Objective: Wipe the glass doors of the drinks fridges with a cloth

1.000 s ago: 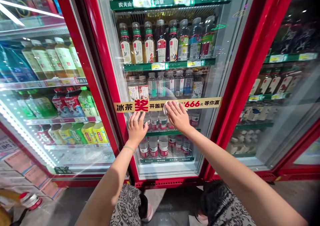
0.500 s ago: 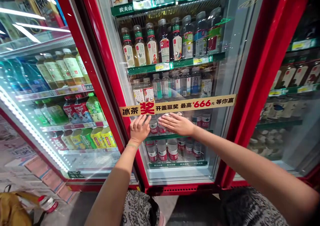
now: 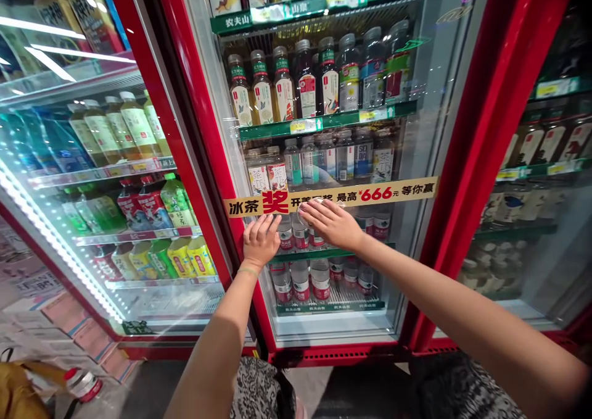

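A yellow banner strip (image 3: 398, 192) with black and red lettering runs across the glass door (image 3: 432, 129) of a red-framed drinks cooler. My right hand (image 3: 333, 223) lies flat with its fingers stretched to the left, over the strip's lower edge, and covers some of the lettering. A pale patch shows along its fingers; whether it is a thin thing or a reflection I cannot tell. My left hand (image 3: 261, 239) rests against the door just below the strip's left end, fingers slightly bent and apart, holding nothing. Behind the glass stand several water bottles (image 3: 320, 280).
A second cooler (image 3: 160, 86) with lit shelves of bottles is on the left, a third (image 3: 490, 129) on the right. Boxes (image 3: 81, 329) are stacked at lower left. A red-capped bottle (image 3: 84, 384) and a mustard-coloured bag (image 3: 21, 391) are on the floor.
My right hand has moved slightly up and right along the strip and now hides lettering at its middle. My left hand stays at the strip's left end. The view has shifted a little.
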Available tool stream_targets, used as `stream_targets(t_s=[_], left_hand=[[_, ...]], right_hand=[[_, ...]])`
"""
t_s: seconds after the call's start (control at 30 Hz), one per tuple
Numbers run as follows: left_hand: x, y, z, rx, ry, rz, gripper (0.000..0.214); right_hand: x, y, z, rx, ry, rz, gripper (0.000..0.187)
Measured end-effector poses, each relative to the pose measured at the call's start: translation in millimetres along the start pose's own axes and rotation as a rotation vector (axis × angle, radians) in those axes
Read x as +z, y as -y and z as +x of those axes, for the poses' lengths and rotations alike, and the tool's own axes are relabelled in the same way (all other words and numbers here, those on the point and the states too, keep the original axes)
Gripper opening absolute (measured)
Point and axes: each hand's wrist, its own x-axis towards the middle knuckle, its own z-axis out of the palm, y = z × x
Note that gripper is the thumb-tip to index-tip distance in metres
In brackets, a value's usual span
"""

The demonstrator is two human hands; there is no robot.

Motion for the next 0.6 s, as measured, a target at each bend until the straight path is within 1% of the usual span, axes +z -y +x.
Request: stream_targets(t_s=[0.03,0.07,0.17,0.2,0.23,0.3,0.33,0.37,0.4,0.47,0.5,0.53,0.6], left_hand=[[0.8,0.3,-0.7,0.0,-0.004,0.005,0.048],[1.4,0.5,-1.3,0.005,-0.013,0.009,0.048],[2.1,0.4,-1.5,0.008,-0.029,-0.004,0.049],[1.8,0.0,-1.1,0.005,-0.029,-0.012,0.05],[1.3,-0.4,-0.5,0.005,-0.029,-0.014,0.049],[-0.1,-1.2,1.2,0.02,-0.044,0.005,0.049],[-1.0,-1.5,2.0,0.036,-0.06,0.023,0.049],[-1.7,-1.6,2.6,0.054,-0.077,0.041,0.049],[-2.3,-1.7,3.0,0.066,-0.089,0.054,0.05],[-2.7,-1.6,3.0,0.062,-0.082,0.055,0.05],[-2.4,-1.5,2.5,0.05,-0.065,0.045,0.049],[-2.0,-1.4,2.0,0.035,-0.046,0.034,0.049],[-1.1,-1.2,1.1,0.022,-0.036,0.029,0.049]], right_hand=[[-0.5,0.2,-1.5,0.038,-0.014,-0.001,0.075],[-0.8,-0.1,-3.4,0.01,-0.009,0.008,0.074],[-1.5,-2.7,-7.9,-0.242,0.068,0.064,0.071],[-1.4,-2.6,-8.1,-0.242,0.076,0.062,0.07],[-0.8,-1.2,-7.5,-0.164,0.061,0.041,0.07],[1.9,5.7,-5.8,0.077,-0.001,-0.025,0.072],[3.8,10.2,-5.6,0.137,-0.024,-0.041,0.073],[5.7,14.1,-6.3,0.121,-0.032,-0.035,0.073],[7.3,16.7,-8.1,0.039,-0.023,-0.009,0.072],[8.9,17.5,-13.4,-0.172,0.017,0.054,0.07],[9.0,16.3,-15.9,-0.211,0.029,0.065,0.07],[8.8,15.1,-17.6,-0.181,0.03,0.056,0.069],[8.5,14.7,-17.8,0.009,0.0,-0.001,0.071]])
